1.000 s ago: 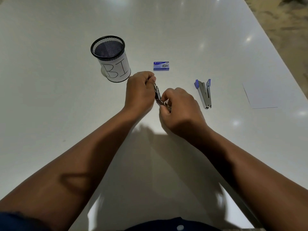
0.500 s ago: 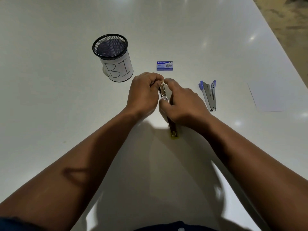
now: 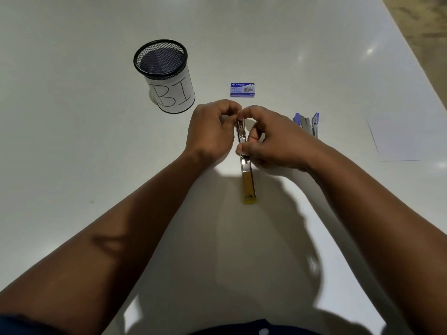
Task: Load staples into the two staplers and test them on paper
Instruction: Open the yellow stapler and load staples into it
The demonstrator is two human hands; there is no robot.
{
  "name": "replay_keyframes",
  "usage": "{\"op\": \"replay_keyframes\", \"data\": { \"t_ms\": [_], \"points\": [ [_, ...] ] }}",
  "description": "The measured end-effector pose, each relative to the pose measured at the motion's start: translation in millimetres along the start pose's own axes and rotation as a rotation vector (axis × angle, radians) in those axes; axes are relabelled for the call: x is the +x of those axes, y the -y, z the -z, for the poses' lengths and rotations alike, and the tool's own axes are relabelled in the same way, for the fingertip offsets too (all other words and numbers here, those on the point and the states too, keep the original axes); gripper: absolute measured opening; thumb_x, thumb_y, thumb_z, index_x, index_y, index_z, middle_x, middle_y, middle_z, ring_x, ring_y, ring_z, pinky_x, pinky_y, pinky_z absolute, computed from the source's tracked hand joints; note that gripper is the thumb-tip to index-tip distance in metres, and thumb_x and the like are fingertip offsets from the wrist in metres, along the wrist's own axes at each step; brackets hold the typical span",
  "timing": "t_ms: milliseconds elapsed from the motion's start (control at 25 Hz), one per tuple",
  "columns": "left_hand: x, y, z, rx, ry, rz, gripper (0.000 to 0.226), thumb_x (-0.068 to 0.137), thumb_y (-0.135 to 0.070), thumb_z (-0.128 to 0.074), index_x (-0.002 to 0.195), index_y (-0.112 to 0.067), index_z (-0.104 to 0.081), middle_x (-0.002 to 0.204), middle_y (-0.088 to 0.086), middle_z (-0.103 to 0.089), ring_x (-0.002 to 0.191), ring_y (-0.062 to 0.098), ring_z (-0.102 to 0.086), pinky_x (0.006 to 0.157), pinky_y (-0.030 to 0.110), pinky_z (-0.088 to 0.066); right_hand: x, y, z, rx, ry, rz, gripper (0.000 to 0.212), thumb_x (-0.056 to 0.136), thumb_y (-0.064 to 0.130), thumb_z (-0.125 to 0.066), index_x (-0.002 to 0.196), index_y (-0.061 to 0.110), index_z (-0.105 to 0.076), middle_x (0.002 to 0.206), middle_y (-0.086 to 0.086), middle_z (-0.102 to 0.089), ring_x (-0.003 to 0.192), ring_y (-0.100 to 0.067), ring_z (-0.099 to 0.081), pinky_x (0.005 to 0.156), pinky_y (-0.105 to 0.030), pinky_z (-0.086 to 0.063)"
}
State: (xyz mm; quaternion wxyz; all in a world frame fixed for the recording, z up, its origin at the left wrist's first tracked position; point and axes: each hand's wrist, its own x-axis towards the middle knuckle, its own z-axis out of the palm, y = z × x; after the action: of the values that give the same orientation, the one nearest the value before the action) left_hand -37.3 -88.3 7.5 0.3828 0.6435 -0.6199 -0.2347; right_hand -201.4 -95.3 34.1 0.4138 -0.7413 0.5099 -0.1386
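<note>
I judged the task to be in its early part: one stapler [image 3: 247, 165], silver with a yellow end, lay opened out flat on the white table [image 3: 72, 141], pointing toward me, and I was working at its far end. My left hand [image 3: 211, 131] was curled with its fingertips pinched at that end; my right hand [image 3: 273, 141] gripped the stapler's middle, thumb against its side. I could not tell whether any staples were between my fingers or already in the channel. The second stapler [image 3: 308, 122], with blue ends, lay just beyond my right hand, partly hidden, apparently opened but untouched. The box of staples [image 3: 242, 89] sat closed just past my fingertips. The paper [image 3: 396, 139] for testing lay well out to the right, unused.
</note>
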Motion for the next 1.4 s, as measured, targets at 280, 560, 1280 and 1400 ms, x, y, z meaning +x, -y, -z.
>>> {"op": "replay_keyframes", "data": {
  "t_ms": [280, 560, 1280, 1400],
  "points": [
    [-1, 0, 0, 0.005, -0.004, -0.002, 0.021, 0.095, -0.005, -0.062, 0.102, -0.017, -0.077, 0.096, -0.006, -0.076, 0.085, 0.002, -0.07, 0.077, 0.012, -0.054, 2, -1, 0, 0.017, 0.004, -0.016, 0.055, 0.087, 0.022, -0.077, 0.134, 0.031, -0.049, 0.081, -0.001, -0.073, 0.065, -0.011, -0.071, 0.079, -0.044, -0.062],
    [-1, -2, 0, -0.003, -0.004, 0.007, 0.021, 0.095, -0.004, -0.062, 0.104, -0.016, -0.077, 0.099, -0.005, -0.077, 0.089, 0.006, -0.072, 0.083, 0.018, -0.057, 5, -2, 0, 0.055, 0.025, -0.035, 0.057, 0.086, 0.017, -0.079, 0.134, 0.029, -0.048, 0.078, -0.004, -0.073, 0.064, -0.017, -0.074, 0.068, -0.044, -0.064],
    [1, 4, -4, 0.051, -0.033, -0.063, 0.027, 0.091, -0.001, -0.06, 0.095, -0.017, -0.081, 0.092, -0.002, -0.076, 0.083, 0.009, -0.067, 0.074, 0.016, -0.051, 1, -8, -12, 0.042, -0.117, 0.061, 0.028, 0.085, 0.018, -0.079, 0.101, 0.027, -0.057, 0.095, 0.009, -0.059, 0.064, 0.0, -0.05, 0.068, -0.028, -0.044],
    [1, 3, -4, 0.055, -0.033, -0.069, 0.027, 0.09, 0.0, -0.06, 0.097, -0.015, -0.082, 0.093, 0.0, -0.076, 0.084, 0.01, -0.067, 0.076, 0.017, -0.051, -4, -10, -16, 0.031, -0.198, 0.085, 0.029, 0.084, 0.021, -0.08, 0.102, 0.031, -0.06, 0.101, 0.015, -0.057, 0.063, -0.005, -0.051, 0.067, -0.021, -0.04]
  ]
}}
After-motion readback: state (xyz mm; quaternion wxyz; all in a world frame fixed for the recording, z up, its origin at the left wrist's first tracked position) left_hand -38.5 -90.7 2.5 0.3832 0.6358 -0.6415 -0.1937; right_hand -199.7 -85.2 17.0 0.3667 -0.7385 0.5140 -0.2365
